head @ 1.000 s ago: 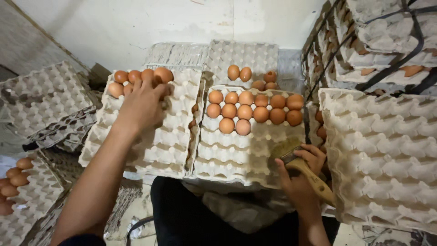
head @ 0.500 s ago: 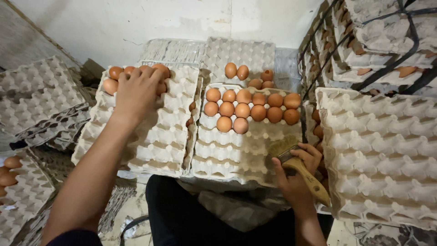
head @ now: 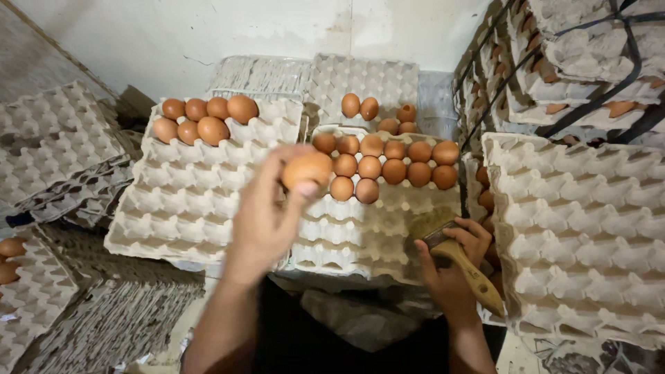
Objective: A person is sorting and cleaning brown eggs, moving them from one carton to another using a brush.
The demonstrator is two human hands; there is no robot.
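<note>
My left hand (head: 267, 215) holds a brown egg (head: 307, 170) in its fingertips, raised between two grey pulp egg trays. The left tray (head: 187, 208) carries several brown eggs (head: 204, 118) in its far corner. The middle tray (head: 374, 228) has two rows of eggs (head: 388, 163) along its far side. My right hand (head: 454, 260) grips a wooden-handled paint brush (head: 457, 253) at the middle tray's near right corner, bristles resting on the tray.
A further tray (head: 367, 83) behind holds a few eggs. An empty tray stack (head: 582, 235) stands at right, strapped stacks of filled trays (head: 589, 62) above it. More empty trays (head: 48, 145) lie left, and eggs (head: 10, 256) at the left edge.
My left hand left the egg group on the left tray and came back toward the middle, now holding one egg up. The right hand with the brush barely moved.
</note>
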